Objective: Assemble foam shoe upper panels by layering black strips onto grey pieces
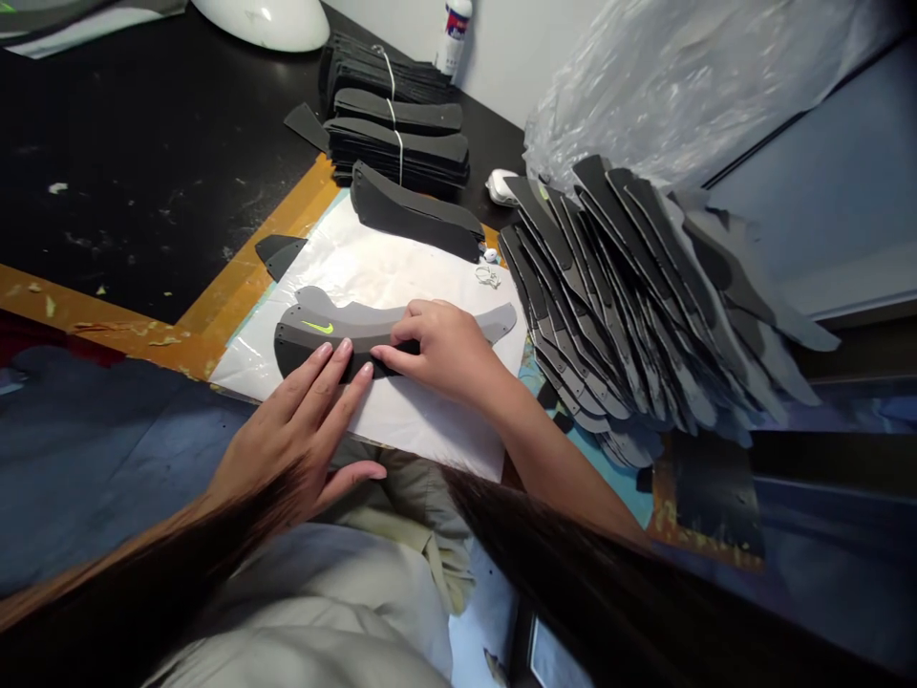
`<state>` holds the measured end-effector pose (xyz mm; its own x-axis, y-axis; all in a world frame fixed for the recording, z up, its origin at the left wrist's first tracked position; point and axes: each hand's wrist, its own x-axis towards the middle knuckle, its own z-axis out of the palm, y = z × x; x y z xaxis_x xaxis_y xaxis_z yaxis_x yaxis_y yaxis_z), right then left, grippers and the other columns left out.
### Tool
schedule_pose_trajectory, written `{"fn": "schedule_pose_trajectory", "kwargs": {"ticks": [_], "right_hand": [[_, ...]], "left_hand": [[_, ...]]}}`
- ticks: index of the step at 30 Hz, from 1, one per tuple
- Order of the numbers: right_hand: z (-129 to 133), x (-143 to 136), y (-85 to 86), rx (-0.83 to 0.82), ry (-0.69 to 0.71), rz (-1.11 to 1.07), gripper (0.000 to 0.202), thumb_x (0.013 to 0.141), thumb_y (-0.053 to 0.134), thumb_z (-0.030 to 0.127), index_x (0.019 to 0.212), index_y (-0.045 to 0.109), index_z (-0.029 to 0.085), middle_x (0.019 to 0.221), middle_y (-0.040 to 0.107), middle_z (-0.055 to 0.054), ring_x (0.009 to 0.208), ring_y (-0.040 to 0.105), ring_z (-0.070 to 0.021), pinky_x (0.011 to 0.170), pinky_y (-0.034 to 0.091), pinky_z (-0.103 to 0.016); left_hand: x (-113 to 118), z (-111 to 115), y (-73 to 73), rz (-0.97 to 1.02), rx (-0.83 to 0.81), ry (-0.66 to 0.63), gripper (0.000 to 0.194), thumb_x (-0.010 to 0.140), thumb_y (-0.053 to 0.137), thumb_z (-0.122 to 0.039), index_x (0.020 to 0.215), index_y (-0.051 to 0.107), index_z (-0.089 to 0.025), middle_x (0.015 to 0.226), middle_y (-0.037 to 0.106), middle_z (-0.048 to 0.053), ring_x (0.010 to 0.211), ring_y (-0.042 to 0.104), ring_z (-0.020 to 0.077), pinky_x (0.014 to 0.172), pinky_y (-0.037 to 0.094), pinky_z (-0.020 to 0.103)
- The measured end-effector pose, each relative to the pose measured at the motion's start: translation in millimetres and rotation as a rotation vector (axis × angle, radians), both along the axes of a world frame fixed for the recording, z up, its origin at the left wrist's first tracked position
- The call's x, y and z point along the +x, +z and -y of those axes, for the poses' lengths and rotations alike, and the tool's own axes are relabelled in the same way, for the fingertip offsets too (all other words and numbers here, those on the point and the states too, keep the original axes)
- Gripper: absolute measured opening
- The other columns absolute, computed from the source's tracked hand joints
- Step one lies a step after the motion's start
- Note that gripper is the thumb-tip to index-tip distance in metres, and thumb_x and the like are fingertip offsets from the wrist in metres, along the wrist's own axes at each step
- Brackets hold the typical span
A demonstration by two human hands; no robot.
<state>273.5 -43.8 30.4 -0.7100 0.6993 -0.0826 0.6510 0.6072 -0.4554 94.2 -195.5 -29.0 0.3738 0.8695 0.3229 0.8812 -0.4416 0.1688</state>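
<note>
A grey shoe upper piece (pixel 391 315) lies on a white sheet (pixel 422 416), with a bright yellow-green swoosh near its left end. Along its near edge runs a curved black strip (pixel 292 352) with small holes at the left tip. My left hand (pixel 290 444) rests on that strip, fingers stretched out and fingertips pressing its near side. Just to the right, my right hand (pixel 448 349) is closed in a pinch at the strip, thumb and forefinger close together. The palm hides part of the grey piece, and its right end shows beyond the hand.
Behind the sheet lie a loose stack of black strips (pixel 415 210) and banded bundles (pixel 397 148). On the right, finished-looking uppers (pixel 608 296) are piled in a fan. A small black piece (pixel 279 253), a white case (pixel 501 186), a bottle (pixel 454 38) and plastic wrap (pixel 645 86) surround them.
</note>
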Motion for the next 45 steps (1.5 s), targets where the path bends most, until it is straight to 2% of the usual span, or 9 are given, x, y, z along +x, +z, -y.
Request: {"fn": "schedule_pose_trajectory", "kwargs": {"ticks": [6,13,17,20,29,33,37,42,45], "right_hand": [[0,-1,0.5,0.008,-0.01,0.013,0.024,0.1,0.072,0.035,0.089,0.082,0.016,0.088,0.063,-0.005,0.083,0.053,-0.0169,0.072,0.032,-0.029],[-4,4,-2.4,0.019,0.0,-0.051,0.026,0.098,0.072,0.034,0.08,0.075,0.015,0.085,0.065,-0.003,0.077,0.051,-0.0148,0.07,0.031,-0.028],[-13,16,-2.5,-0.047,0.019,-0.104,0.033,0.097,0.073,0.036,0.072,0.067,0.015,0.073,0.061,0.001,0.07,0.049,-0.0125,0.067,0.028,-0.027],[-18,21,-1.7,-0.085,0.016,-0.099,0.035,0.097,0.074,0.037,0.071,0.065,0.016,0.072,0.062,0.002,0.07,0.049,-0.0119,0.066,0.027,-0.027],[-17,18,0.0,-0.043,0.027,-0.046,0.035,0.099,0.07,0.036,0.072,0.064,0.017,0.074,0.062,0.002,0.07,0.046,-0.0124,0.067,0.025,-0.027],[-15,16,1.1,-0.019,-0.009,-0.034,0.036,0.099,0.07,0.039,0.072,0.064,0.017,0.074,0.062,0.002,0.07,0.046,-0.0128,0.066,0.024,-0.028],[-16,15,1.9,-0.039,-0.004,-0.03,0.038,0.1,0.069,0.039,0.07,0.063,0.017,0.072,0.061,0.003,0.068,0.044,-0.0122,0.065,0.024,-0.028],[-17,15,2.6,-0.043,-0.01,-0.015,0.038,0.101,0.068,0.039,0.071,0.064,0.017,0.072,0.061,0.003,0.068,0.044,-0.0123,0.066,0.024,-0.028],[-17,15,1.9,-0.045,-0.021,-0.016,0.037,0.1,0.068,0.039,0.071,0.064,0.017,0.071,0.06,0.003,0.068,0.044,-0.0123,0.066,0.024,-0.028]], "left_hand": [[12,-1,-1.5,-0.116,0.14,0.001,0.091,0.109,0.036,-0.063,0.165,0.021,0.007,0.166,0.035,0.032,0.155,0.038,0.0428,0.126,0.033,0.052],[10,-4,-3.4,-0.168,0.178,-0.009,0.098,0.107,0.032,-0.069,0.165,0.017,0.009,0.163,0.038,0.034,0.149,0.046,0.0451,0.123,0.037,0.053],[11,-4,-4.0,-0.19,0.188,-0.003,0.096,0.108,0.03,-0.068,0.165,0.019,0.009,0.162,0.038,0.035,0.148,0.047,0.0467,0.12,0.041,0.054],[12,-5,-4.8,-0.19,0.191,0.012,0.096,0.108,0.031,-0.067,0.165,0.018,0.008,0.162,0.039,0.035,0.148,0.047,0.0465,0.119,0.042,0.054],[9,-8,-7.4,-0.062,0.13,-0.015,0.098,0.105,0.05,-0.062,0.17,0.008,-0.001,0.164,0.036,0.033,0.152,0.042,0.0464,0.123,0.042,0.058],[6,-10,-9.2,-0.056,0.102,-0.031,0.092,0.107,0.047,-0.058,0.17,0.011,-0.001,0.167,0.031,0.032,0.154,0.037,0.0474,0.124,0.04,0.06],[4,-10,-11.3,-0.058,0.113,-0.028,0.088,0.108,0.046,-0.056,0.17,0.013,-0.003,0.168,0.029,0.031,0.153,0.04,0.0474,0.123,0.041,0.059],[4,-12,-5.8,-0.049,0.087,-0.046,0.091,0.106,0.05,-0.058,0.17,0.015,-0.004,0.169,0.031,0.029,0.154,0.039,0.0453,0.126,0.038,0.056],[7,-17,0.4,-0.033,0.082,-0.068,0.087,0.107,0.044,-0.057,0.17,0.015,-0.003,0.169,0.033,0.027,0.155,0.039,0.0416,0.128,0.034,0.053]]}}
